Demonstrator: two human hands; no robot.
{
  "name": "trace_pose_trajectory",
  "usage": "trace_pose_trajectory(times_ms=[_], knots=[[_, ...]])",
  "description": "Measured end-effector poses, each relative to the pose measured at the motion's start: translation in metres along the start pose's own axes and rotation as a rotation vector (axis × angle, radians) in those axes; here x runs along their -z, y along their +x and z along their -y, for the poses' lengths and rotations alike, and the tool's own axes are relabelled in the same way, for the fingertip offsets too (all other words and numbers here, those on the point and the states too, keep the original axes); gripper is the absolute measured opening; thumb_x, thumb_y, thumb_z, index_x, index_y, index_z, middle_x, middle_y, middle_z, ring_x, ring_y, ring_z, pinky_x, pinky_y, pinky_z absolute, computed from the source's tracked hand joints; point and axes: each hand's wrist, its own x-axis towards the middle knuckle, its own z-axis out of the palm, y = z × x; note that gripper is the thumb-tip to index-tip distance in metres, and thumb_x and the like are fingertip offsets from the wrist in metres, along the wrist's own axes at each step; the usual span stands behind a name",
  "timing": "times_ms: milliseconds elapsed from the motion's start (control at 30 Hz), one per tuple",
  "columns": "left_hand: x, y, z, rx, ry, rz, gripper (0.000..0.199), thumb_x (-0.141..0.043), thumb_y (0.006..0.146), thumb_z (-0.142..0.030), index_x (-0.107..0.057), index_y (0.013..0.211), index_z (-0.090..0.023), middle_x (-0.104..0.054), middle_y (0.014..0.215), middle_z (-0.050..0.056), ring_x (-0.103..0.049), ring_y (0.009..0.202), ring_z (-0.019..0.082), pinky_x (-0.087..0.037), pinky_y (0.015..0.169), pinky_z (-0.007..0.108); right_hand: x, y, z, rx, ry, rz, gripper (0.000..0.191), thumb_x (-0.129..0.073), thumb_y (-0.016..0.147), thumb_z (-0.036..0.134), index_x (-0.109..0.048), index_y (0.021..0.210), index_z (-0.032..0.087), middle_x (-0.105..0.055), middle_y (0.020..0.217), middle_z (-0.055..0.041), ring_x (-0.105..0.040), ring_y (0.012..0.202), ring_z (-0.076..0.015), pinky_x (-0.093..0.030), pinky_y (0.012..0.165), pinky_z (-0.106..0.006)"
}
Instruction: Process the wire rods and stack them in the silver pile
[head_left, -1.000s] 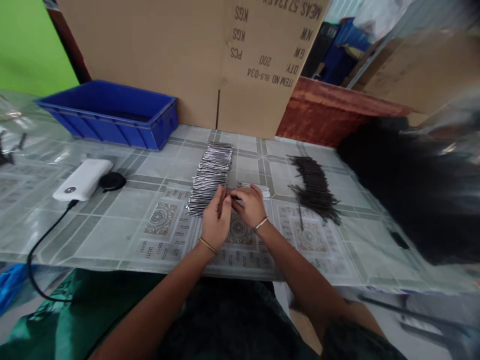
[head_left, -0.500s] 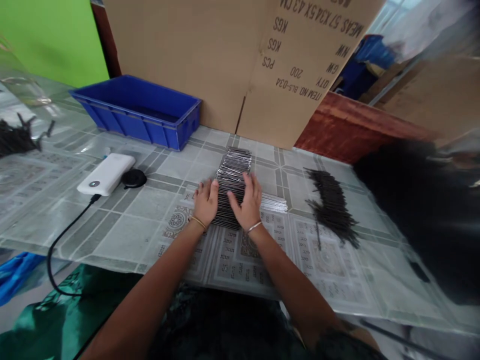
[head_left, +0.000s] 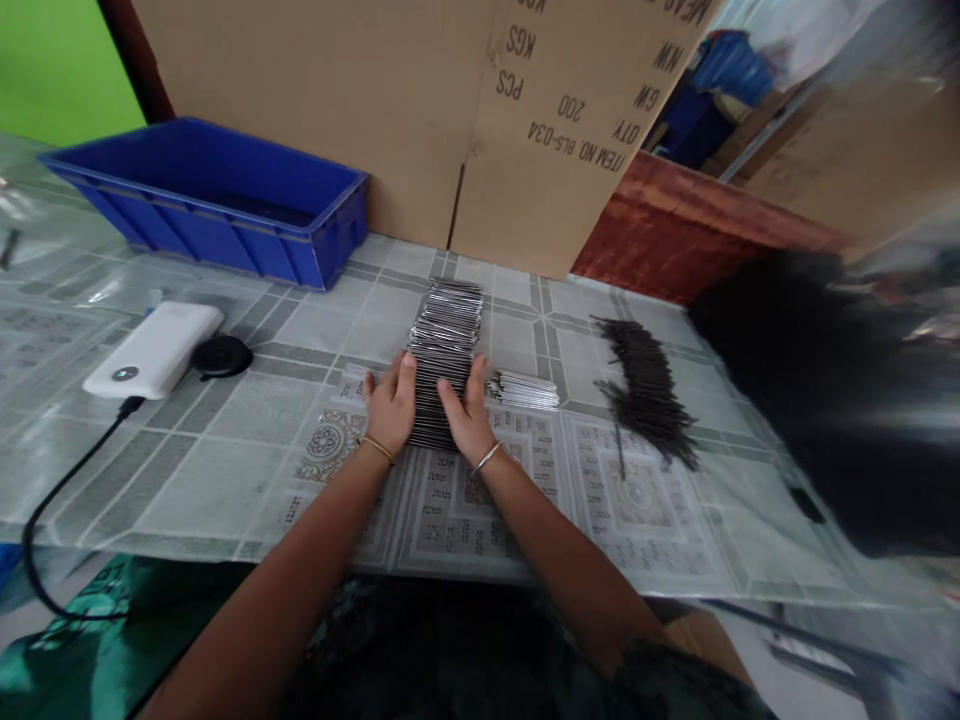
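A long row of thin dark metal rods [head_left: 435, 390], shinier at its far end, lies crosswise on the table in front of me. My left hand [head_left: 391, 405] rests against the row's left side, thumb along the rod ends and fingers stretched out. On the opposite side is my right hand [head_left: 469, 410], its thumb over the rods and its other fingers extended along their right ends. Both hands are open, with the row between them. Right of my right hand lies a small bundle of bright silvery rods [head_left: 525, 390].
A blue plastic bin [head_left: 225, 215] stands at the back left before a cardboard sheet [head_left: 337, 90]. At left lie a white power bank [head_left: 154, 345] with a black cable and a round black object [head_left: 222, 356]. Dark strips [head_left: 646, 390] form a pile at right, beside a blurred black mass [head_left: 817, 400].
My right hand has slid from on top of the rods toward their right ends and closer to me. The whole view has shifted, so most things appear further left.
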Motion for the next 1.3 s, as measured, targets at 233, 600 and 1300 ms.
trace_pose_trajectory(times_ms=[233, 600, 1300], knots=[[0.018, -0.005, -0.008, -0.131, -0.049, -0.163, 0.063, -0.033, 0.098, -0.052, -0.039, 0.145, -0.011, -0.041, 0.152, 0.016, -0.035, 0.143, 0.025, -0.027, 0.120, 0.044, 0.107, -0.025, -0.006, 0.279, -0.394, -0.208, 0.072, -0.041, 0.097, 0.048, -0.011, 0.156, 0.019, -0.011, 0.163, -0.0140, -0.012, 0.150, -0.0282, -0.019, 0.120, -0.054], [-0.077, -0.072, -0.060, -0.695, 0.618, 0.331, 0.037, -0.044, 0.092, -0.018, -0.061, 0.125, -0.021, -0.058, 0.137, 0.010, -0.054, 0.121, 0.030, -0.042, 0.099, 0.046, 0.235, -0.088, -0.110, 0.047, -0.877, -0.302, 0.029, -0.048, 0.091, 0.027, -0.064, 0.114, 0.017, -0.061, 0.112, -0.0153, -0.056, 0.108, -0.0292, -0.047, 0.096, -0.050], [-0.078, -0.060, -0.078, -0.767, 1.047, 0.392, 0.030, -0.036, 0.093, -0.011, -0.063, 0.107, -0.011, -0.065, 0.110, 0.017, -0.063, 0.093, 0.029, -0.046, 0.080, 0.042, 0.217, -0.067, -0.093, 0.193, -0.583, -0.085, 0.033, -0.041, 0.088, 0.012, -0.063, 0.114, 0.015, -0.060, 0.109, -0.0128, -0.057, 0.108, -0.0228, -0.047, 0.103, -0.039]])
